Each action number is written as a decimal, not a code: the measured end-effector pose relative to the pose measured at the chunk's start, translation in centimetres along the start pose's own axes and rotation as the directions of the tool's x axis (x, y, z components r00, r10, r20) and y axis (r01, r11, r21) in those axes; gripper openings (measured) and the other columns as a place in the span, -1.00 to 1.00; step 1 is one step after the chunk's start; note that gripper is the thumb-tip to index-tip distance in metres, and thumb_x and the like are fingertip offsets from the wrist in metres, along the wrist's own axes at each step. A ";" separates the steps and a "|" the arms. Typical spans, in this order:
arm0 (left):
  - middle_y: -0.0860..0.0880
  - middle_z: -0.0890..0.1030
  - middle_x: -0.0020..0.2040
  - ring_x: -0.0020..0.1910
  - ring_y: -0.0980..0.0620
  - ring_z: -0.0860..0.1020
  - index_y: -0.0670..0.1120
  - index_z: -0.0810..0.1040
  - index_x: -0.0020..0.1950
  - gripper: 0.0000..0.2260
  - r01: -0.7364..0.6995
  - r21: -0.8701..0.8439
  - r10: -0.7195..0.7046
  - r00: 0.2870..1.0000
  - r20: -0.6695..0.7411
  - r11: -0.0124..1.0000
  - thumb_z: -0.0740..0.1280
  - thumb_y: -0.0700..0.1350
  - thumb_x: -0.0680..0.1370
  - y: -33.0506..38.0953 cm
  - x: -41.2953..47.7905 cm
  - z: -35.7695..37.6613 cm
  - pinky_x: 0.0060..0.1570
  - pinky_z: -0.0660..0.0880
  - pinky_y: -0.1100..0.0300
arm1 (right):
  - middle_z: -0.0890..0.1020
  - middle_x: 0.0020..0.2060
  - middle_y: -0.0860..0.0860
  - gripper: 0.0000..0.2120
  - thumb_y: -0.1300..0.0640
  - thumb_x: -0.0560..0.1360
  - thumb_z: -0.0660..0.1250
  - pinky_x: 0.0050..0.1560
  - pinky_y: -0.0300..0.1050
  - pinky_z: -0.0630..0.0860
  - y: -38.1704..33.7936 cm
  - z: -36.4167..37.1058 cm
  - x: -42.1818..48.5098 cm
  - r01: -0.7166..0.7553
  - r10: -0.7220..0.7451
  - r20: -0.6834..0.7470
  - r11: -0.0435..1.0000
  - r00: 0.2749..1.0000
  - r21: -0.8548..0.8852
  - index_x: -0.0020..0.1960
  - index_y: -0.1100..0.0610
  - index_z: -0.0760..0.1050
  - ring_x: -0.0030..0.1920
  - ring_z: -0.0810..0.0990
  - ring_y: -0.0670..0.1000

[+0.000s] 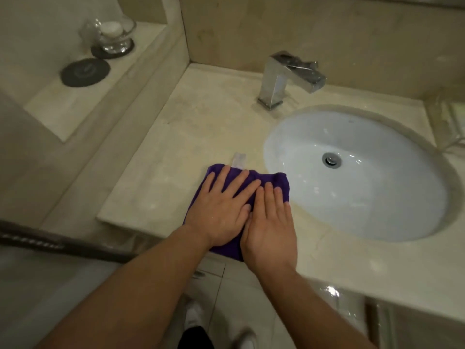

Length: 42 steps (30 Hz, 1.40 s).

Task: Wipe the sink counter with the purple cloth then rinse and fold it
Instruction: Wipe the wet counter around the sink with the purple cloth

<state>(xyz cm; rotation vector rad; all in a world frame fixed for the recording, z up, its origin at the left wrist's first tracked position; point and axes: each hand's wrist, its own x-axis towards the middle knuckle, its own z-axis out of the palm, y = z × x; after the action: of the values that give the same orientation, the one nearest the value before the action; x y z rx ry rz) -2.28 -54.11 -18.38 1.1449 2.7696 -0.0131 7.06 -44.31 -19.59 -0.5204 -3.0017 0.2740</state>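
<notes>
Your left hand (pixel 221 210) and right hand (pixel 270 227) lie flat, fingers wide, on the cloth (pixel 279 182) left of the sink (pixel 352 172); push unevenly and it bunches.

**Materials and Surface Finish**

Purple cloth (pixel 279 183): soft, matt textile with a fine nap; a pale fabric label (pixel 238 160) projects at its 12 o'clock edge. Surface (pixel 201 117): cream polished stone, faintly mottled, low sheen. Basin (pixel 352 197): glossy white ceramic with a metal drain (pixel 331 159). Tap (pixel 289 76): mirror-bright chromed metal. Dish (pixel 115 34) at 10 o'clock: clear glass on a matt dark coaster (pixel 100 52).
</notes>
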 end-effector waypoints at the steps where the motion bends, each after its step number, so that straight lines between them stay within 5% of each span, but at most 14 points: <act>1: 0.06 -0.01 0.64 0.60 -0.15 -0.09 0.18 -0.07 0.60 -0.44 0.002 -0.005 -0.002 1.000 0.005 1.000 -0.22 0.16 0.58 0.2 -0.7 0.1 0.55 -0.10 -0.16 | 0.19 0.55 0.20 -0.37 0.03 0.56 -0.12 0.53 0.11 0.10 -0.1 0.0 -0.8 -0.003 0.003 -0.007 1.000 1.000 0.009 0.56 0.28 0.16 0.57 0.13 0.17; 13: 0.10 -0.07 0.64 0.60 -0.12 -0.13 0.23 -0.10 0.59 -0.47 0.014 -0.049 -0.013 1.000 0.021 0.999 -0.21 0.18 0.60 1.7 -7.0 0.9 0.55 -0.12 -0.15 | 0.18 0.56 0.19 -0.37 0.04 0.56 -0.13 0.54 0.12 0.10 -1.7 0.5 -7.6 -0.026 0.026 -0.016 0.999 1.000 -0.026 0.58 0.26 0.14 0.58 0.11 0.15; 18: 0.08 -0.12 0.64 0.60 -0.15 -0.18 0.23 -0.17 0.59 -0.50 0.069 -0.082 -0.065 0.997 0.050 0.994 -0.10 0.15 0.66 3.2 -7.7 0.6 0.54 -0.14 -0.19 | 0.28 0.52 0.22 -0.38 0.06 0.53 -0.01 0.46 0.15 0.28 0.1 -0.3 -8.7 0.060 -0.060 0.009 0.997 0.998 -0.055 0.53 0.30 0.24 0.52 0.24 0.20; 21: 0.07 -0.15 0.64 0.60 -0.16 -0.19 0.23 -0.20 0.58 -0.50 0.099 -0.084 -0.093 0.993 0.074 0.992 -0.15 0.19 0.65 4.1 -6.7 0.5 0.53 -0.16 -0.21 | 0.30 0.52 0.17 -0.38 0.00 0.54 -0.02 0.45 0.06 0.22 1.4 -1.0 -7.8 0.069 -0.066 0.030 0.993 0.997 -0.099 0.53 0.25 0.26 0.52 0.27 0.16; 24: 0.05 -0.15 0.64 0.59 -0.19 -0.20 0.21 -0.16 0.59 -0.50 0.046 -0.106 -0.037 0.996 0.077 0.993 -0.16 0.19 0.66 7.0 -4.9 0.0 0.51 -0.20 -0.23 | 0.23 0.54 0.12 -0.39 0.01 0.56 -0.08 0.48 0.04 0.14 4.3 -1.8 -7.5 0.002 0.002 0.040 0.995 0.999 -0.104 0.56 0.20 0.20 0.54 0.19 0.11; 28: 0.01 -0.13 0.64 0.58 -0.23 -0.23 0.16 -0.08 0.61 -0.50 -0.049 -0.168 0.059 0.997 0.059 0.985 -0.12 0.16 0.67 14.1 -2.5 -0.2 0.48 -0.25 -0.28 | 0.36 0.48 0.18 -0.45 0.07 0.57 0.00 0.38 0.18 0.35 11.4 -3.2 -9.4 -0.069 0.070 0.003 0.989 0.998 -0.127 0.49 0.26 0.34 0.47 0.35 0.19; 32: -0.04 -0.17 0.64 0.55 -0.26 -0.32 0.11 -0.11 0.61 -0.49 -0.164 -0.189 0.185 0.977 0.102 0.968 -0.12 0.14 0.67 21.2 -0.4 -0.2 0.45 -0.31 -0.31 | 0.29 0.50 0.15 -0.46 0.07 0.60 0.00 0.38 0.21 0.33 18.3 -4.7 -11.8 -0.131 0.129 -0.020 0.983 0.991 -0.129 0.51 0.27 0.31 0.48 0.31 0.18; 37: -0.06 0.01 0.63 0.59 -0.25 -0.10 0.11 -0.02 0.61 -0.51 -0.153 -0.168 0.175 0.977 0.124 0.974 -0.11 0.15 0.67 23.5 2.9 -0.3 0.49 -0.21 -0.29 | 0.23 0.54 0.14 -0.44 0.01 0.63 -0.10 0.48 0.14 0.17 21.5 -5.1 -9.4 -0.180 0.182 0.028 0.981 0.983 -0.070 0.56 0.22 0.20 0.55 0.17 0.13; 42: -0.07 0.08 0.62 0.59 -0.18 -0.01 0.09 0.05 0.60 -0.50 -0.119 -0.143 0.138 0.982 0.133 0.983 -0.11 0.15 0.66 23.7 6.0 -0.6 0.50 -0.08 -0.26 | 0.32 0.51 0.11 -0.45 0.01 0.63 -0.08 0.52 0.12 0.15 22.6 -5.0 -6.7 -0.200 0.200 0.002 0.980 0.980 -0.019 0.53 0.19 0.29 0.55 0.21 0.10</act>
<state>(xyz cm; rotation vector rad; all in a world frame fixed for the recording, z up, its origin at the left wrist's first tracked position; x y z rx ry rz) 10.06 -33.03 -17.49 1.2341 2.5262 0.1010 21.26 -24.83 -19.32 -0.8269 -2.9597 0.2596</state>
